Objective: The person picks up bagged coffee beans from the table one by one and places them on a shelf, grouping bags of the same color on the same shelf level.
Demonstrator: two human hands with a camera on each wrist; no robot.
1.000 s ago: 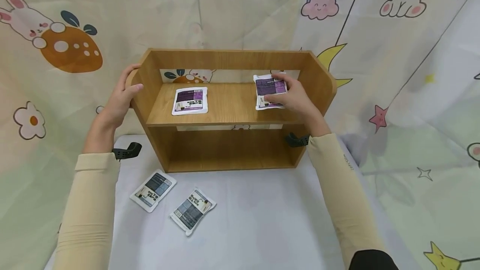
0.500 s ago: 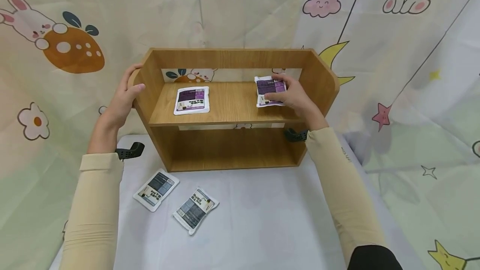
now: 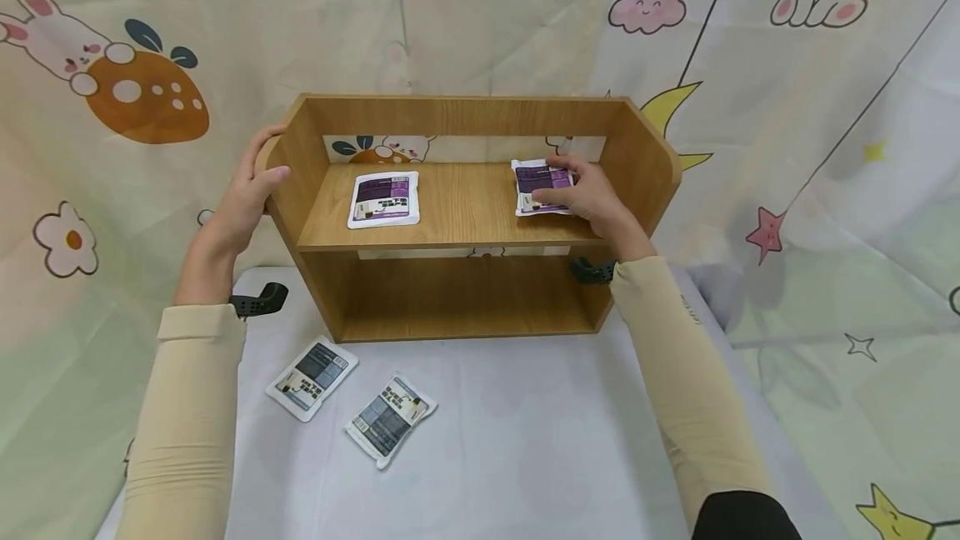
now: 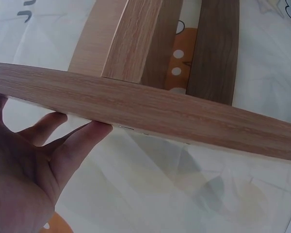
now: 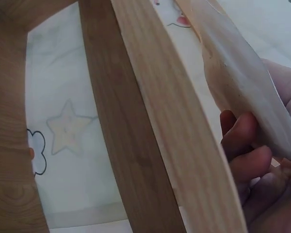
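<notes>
On the right part of the wooden shelf's (image 3: 465,207) upper board, my right hand (image 3: 600,198) pinches a flat white packet with a purple label (image 3: 528,182), thumb in front and fingers at its upper right edge. The right wrist view has the packet's plain back (image 5: 247,73) standing tilted, with curled fingers (image 5: 250,167) against it. A similar purple-labelled packet (image 3: 384,200) lies on the left of the same board. My left hand (image 3: 240,194) rests at the shelf's left side panel; in the left wrist view its spread fingertips (image 4: 99,128) press the panel (image 4: 150,109) from outside.
Two white packets with grey labels, one left (image 3: 313,377) and one nearer the middle (image 3: 392,421), lie on the white tablecloth (image 3: 525,432) in front of the shelf. A printed cloth backdrop (image 3: 480,32) hangs behind. The shelf's lower compartment (image 3: 457,298) faces forward.
My right-hand fingers and the packet have come down slightly on the upper board. The view has shifted a little. My left hand keeps its place at the side panel.
</notes>
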